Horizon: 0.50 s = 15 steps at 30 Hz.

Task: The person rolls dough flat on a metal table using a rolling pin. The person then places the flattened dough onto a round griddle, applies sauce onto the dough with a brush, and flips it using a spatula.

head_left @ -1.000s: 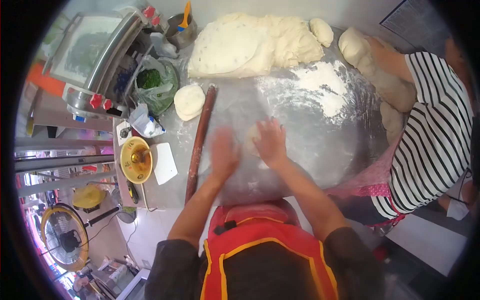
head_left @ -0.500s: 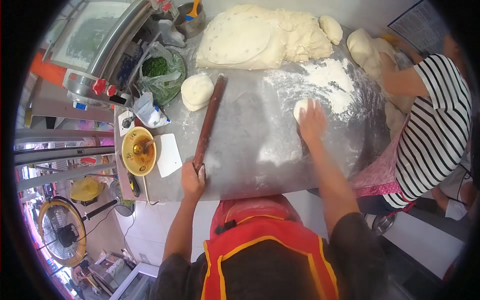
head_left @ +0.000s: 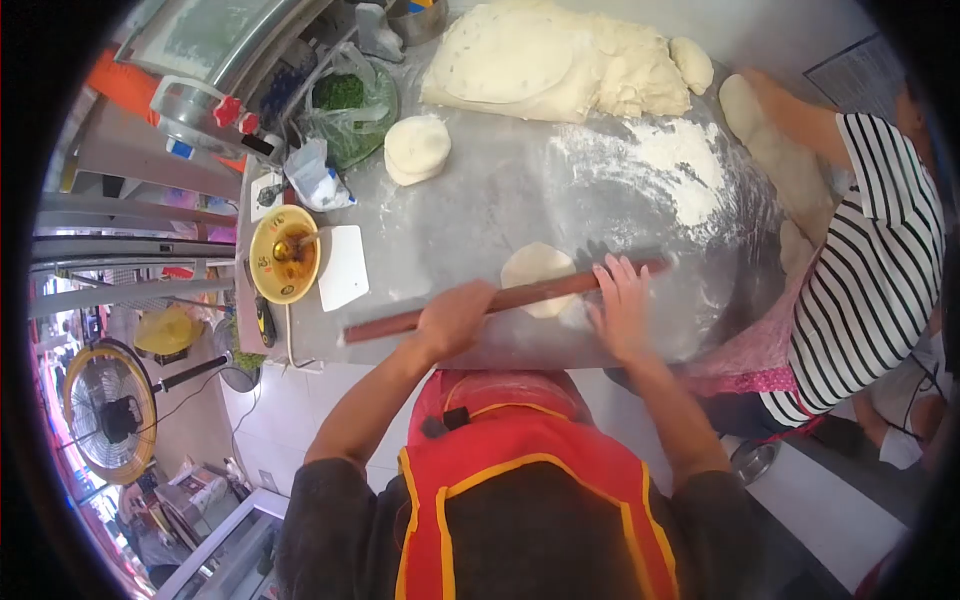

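Note:
A long brown wooden rolling pin [head_left: 545,291] lies slantwise across a flat round piece of dough [head_left: 540,265] near the counter's front edge. My left hand [head_left: 458,318] is closed around the pin, left of the dough. To the right of the dough, my right hand [head_left: 622,305] rests on the pin with its fingers stretched out and apart over the wood. The pin hides a strip of the dough round. Farther back stands a smooth, thick lump of dough [head_left: 417,150]. Loose flour [head_left: 690,175] is spread over the counter behind my right hand.
A large dough slab [head_left: 510,65] lies at the back. On the left are a yellow bowl [head_left: 285,252] with brown liquid, a white card [head_left: 345,268] and a bag of chopped greens [head_left: 340,92]. A person in a striped shirt [head_left: 865,260] stands at right, with an arm by more dough.
The rolling pin has swung from upright on the left to slantwise over the dough. My right hand has come nearer and onto the pin. The dough piece now lies farther left, flat and round.

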Tool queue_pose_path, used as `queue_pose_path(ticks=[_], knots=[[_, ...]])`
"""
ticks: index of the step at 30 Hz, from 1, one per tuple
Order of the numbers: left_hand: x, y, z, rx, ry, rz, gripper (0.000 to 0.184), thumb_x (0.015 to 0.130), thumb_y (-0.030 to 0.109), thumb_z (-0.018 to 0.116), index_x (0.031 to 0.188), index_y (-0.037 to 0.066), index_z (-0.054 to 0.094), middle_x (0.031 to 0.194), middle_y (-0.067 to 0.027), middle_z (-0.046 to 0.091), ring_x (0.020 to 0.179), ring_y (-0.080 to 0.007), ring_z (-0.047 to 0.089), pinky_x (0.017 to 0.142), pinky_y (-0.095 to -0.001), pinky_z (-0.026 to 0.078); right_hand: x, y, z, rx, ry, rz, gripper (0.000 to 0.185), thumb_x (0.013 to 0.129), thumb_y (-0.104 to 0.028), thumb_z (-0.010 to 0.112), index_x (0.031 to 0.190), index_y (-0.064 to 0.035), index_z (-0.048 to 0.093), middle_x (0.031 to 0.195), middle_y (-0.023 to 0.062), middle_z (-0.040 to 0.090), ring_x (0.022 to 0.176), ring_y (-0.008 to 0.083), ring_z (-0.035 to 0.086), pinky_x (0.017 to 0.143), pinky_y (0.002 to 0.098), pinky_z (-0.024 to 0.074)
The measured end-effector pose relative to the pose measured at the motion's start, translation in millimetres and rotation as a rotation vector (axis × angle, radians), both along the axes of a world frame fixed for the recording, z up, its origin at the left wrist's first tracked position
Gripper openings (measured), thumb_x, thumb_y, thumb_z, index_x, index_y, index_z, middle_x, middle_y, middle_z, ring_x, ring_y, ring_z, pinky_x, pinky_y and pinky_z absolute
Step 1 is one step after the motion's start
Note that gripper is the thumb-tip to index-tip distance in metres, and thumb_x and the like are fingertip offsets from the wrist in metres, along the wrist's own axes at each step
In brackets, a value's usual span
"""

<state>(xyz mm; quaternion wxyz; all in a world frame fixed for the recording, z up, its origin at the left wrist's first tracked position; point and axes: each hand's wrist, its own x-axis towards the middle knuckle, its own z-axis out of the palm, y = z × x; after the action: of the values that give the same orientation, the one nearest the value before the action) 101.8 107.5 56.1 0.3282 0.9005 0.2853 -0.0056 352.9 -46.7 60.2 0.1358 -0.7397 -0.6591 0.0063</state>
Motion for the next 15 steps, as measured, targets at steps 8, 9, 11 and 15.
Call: queue_pose_path(ticks=[8,9,11,15], knots=[[-11,-14,-19,0.147,0.224,0.341,0.050,0.079,0.023,0.066,0.124,0.006,0.052,0.123,-0.0157,0.056,0.113,-0.0346,0.053,0.096,-0.0486,0.039,36,-26,-22,-0.193,0.027,-0.135,0.060,0.079,-0.020,0.066,0.132,-0.0051,0.045,0.135,0.0154,0.047,0.128,0.0311,0.041,0.108,0.0498,0.0259],[-28,-18,-28,0.279,0.123,0.376,0.054,0.080,0.023,0.066,0.129,0.006,0.050,0.130,-0.0158,0.052,0.119,-0.0348,0.049,0.101,-0.0502,0.035,33,-17,-26,-0.138,0.063,-0.165,0.058,0.082,-0.022,0.064,0.134,-0.0054,0.044,0.136,0.0150,0.047,0.129,0.0311,0.040,0.109,0.0505,0.0252],[-30,-12,-35,0.448,0.049,0.408,0.060,0.082,0.025,0.064,0.135,0.005,0.045,0.141,-0.0153,0.043,0.130,-0.0353,0.039,0.107,-0.0536,0.026,35,9,-37,-0.026,0.134,-0.219,0.056,0.087,-0.026,0.058,0.136,-0.0060,0.042,0.139,0.0142,0.045,0.130,0.0312,0.039,0.109,0.0521,0.0238],[12,67,-30,0.584,0.169,0.386,0.065,0.086,0.031,0.059,0.142,0.006,0.037,0.151,-0.0134,0.029,0.140,-0.0353,0.023,0.111,-0.0596,0.014,64,89,-48,0.018,-0.099,-0.280,0.054,0.092,-0.030,0.050,0.141,-0.0077,0.037,0.144,0.0123,0.039,0.134,0.0295,0.034,0.111,0.0531,0.0213]])
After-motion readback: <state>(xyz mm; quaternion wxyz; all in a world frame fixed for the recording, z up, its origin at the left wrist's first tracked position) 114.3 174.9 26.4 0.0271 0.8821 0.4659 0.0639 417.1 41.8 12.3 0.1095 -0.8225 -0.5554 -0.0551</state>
